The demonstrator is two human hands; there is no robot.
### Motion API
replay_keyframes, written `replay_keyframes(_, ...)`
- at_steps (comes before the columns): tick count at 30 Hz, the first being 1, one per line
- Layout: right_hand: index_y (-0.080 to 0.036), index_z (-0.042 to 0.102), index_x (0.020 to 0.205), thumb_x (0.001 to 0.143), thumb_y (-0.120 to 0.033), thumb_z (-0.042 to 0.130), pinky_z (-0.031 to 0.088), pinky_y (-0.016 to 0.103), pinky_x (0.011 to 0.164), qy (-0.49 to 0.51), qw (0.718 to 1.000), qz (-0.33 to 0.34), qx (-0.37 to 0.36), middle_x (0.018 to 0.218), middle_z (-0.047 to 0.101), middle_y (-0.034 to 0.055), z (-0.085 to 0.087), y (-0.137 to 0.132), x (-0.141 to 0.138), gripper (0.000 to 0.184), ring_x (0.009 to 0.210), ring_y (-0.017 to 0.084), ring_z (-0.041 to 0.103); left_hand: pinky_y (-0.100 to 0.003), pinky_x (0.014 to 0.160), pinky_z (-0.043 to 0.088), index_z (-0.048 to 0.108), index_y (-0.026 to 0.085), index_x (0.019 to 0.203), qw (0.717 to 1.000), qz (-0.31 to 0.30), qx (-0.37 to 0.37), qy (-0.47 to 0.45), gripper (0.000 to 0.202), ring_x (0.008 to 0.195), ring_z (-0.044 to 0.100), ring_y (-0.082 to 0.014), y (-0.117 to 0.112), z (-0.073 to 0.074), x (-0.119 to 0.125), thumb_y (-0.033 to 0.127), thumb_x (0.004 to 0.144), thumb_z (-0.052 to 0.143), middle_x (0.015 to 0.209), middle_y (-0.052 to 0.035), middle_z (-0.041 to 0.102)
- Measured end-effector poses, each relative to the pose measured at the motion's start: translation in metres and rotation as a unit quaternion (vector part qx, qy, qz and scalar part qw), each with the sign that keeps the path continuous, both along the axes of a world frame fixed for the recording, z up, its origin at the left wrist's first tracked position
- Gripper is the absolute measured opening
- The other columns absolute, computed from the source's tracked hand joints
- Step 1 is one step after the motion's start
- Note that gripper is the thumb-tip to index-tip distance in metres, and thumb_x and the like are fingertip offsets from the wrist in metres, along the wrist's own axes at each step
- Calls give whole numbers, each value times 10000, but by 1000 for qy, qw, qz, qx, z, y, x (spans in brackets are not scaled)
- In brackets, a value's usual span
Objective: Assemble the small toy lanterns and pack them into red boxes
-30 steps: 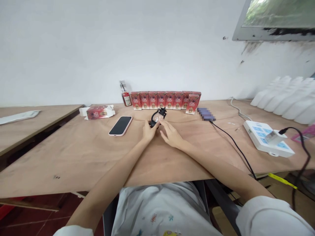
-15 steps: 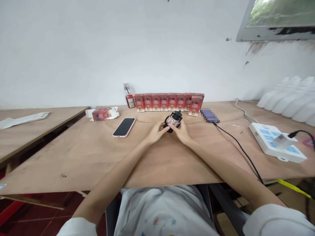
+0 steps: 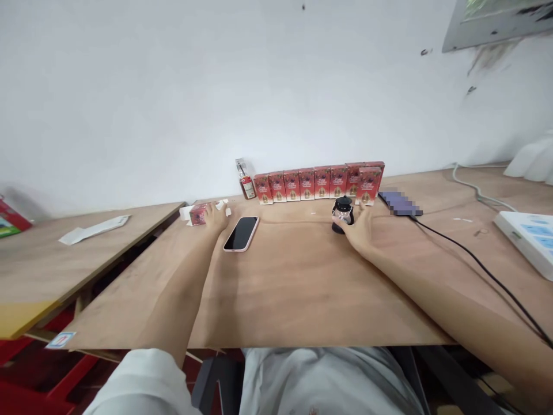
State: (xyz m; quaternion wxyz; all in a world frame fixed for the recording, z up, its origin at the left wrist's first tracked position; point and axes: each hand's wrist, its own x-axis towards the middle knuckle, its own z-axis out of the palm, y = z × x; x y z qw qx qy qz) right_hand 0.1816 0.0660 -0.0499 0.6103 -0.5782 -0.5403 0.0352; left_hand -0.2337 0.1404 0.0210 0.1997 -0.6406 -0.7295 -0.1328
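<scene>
At the left of the table, my left hand (image 3: 216, 217) has its fingers over an open red carton (image 3: 197, 215), gripping it. The carton lies on its side with white flaps spread at its ends. On the right, my right hand (image 3: 361, 229) is closed around a small black lantern (image 3: 344, 206) with a clear middle and a thin wire handle. The lantern is upright, its dark base low at the tabletop. My palm and fingers hide part of its right side.
A row of several red cartons (image 3: 307, 184) stands along the wall beside a small bottle (image 3: 247, 185). A phone (image 3: 241, 234) lies between my arms. At right are a pixelated device (image 3: 400, 203) on a black cable and a white power strip (image 3: 529, 233). A gap separates the left table (image 3: 38, 262).
My left hand has left the lantern and moved left onto the open carton. The right hand keeps the lantern, now upright and farther right. The view has shifted left.
</scene>
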Motion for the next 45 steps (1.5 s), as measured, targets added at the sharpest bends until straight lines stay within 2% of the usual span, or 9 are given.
replay_keyframes(4, -162, 308, 1320, 769, -388, 620, 281, 599, 1062, -81, 984, -64, 147, 1373, 257, 203, 13, -20, -9, 672, 1337, 350, 278, -536, 992, 256, 582, 112, 1128, 999, -29, -11, 41, 331, 1289, 352, -378, 6, -1, -5, 112, 842, 414, 1349, -232, 446)
replay_keyframes(9, -227, 352, 1287, 801, -234, 582, 374, 564, 1028, -215, 943, 42, 251, 1321, 335, 168, 17, -47, -29, 538, 1279, 320, 366, -503, 1016, 281, 609, 115, 1019, 990, -117, 29, 78, 266, 1194, 460, -305, -10, 19, 9, 104, 881, 381, 1198, -187, 576)
replay_keyframes(12, -241, 379, 1273, 831, -245, 554, 469, 504, 954, -205, 938, 221, 171, 1243, 446, 138, 16, -57, -44, 476, 1127, 262, 516, -463, 981, 362, 601, 164, 951, 954, -259, 122, 90, 191, 1082, 541, -244, -39, 25, 40, 203, 923, 416, 1087, -117, 643)
replay_keyframes(16, -280, 350, 1316, 830, -379, 567, 567, 413, 785, -2, 913, 404, -46, 1314, 439, 117, 21, -61, -56, 542, 999, 207, 595, -422, 1076, 288, 596, 227, 937, 915, -350, 171, 110, 158, 1224, 463, -188, -85, 9, 107, 249, 939, 439, 1285, -41, 566)
replay_keyframes(20, -353, 405, 1263, 793, -433, 596, 576, 353, 757, 231, 843, 469, -128, 1312, 464, 46, 29, -58, -54, 513, 989, 173, 602, -349, 874, 408, 613, 249, 920, 816, -487, 268, 161, 171, 994, 581, -164, -112, -11, 175, 164, 916, 464, 1099, -43, 652)
replay_keyframes(24, -303, 563, 1044, 684, -332, 694, 549, 270, 675, 339, 795, 483, -144, 1122, 599, -1, 32, -53, -50, 384, 889, 158, 613, -305, 764, 450, 610, 205, 858, 807, -532, 240, 92, 180, 851, 602, -154, -121, -20, 206, 182, 925, 444, 924, -59, 673)
replay_keyframes(29, -226, 629, 889, 617, -256, 657, 523, 275, 665, 378, 819, 413, -126, 922, 652, 5, 24, -43, -50, 276, 797, 160, 600, -282, 761, 529, 597, 210, 996, 843, -528, 83, -66, 177, 862, 645, -163, -141, -29, 203, 281, 907, 461, 975, -62, 682)
replay_keyframes(38, -246, 659, 976, 749, -424, 590, 556, 350, 703, 295, 865, 391, -107, 1088, 669, 37, 23, -41, -49, 297, 881, 210, 638, -255, 626, 586, 534, 199, 1109, 804, -459, 54, -373, 266, 713, 697, -137, -154, -31, 207, 365, 912, 468, 1041, -72, 687)
replay_keyframes(45, -214, 683, 973, 784, -419, 599, 451, 376, 966, 166, 896, 410, -43, 1073, 688, 63, 21, -45, -52, 291, 1059, 210, 614, -227, 478, 513, 575, 213, 1055, 777, -469, -38, -418, 222, 530, 646, -94, -154, -26, 205, 345, 903, 482, 1202, -63, 618)
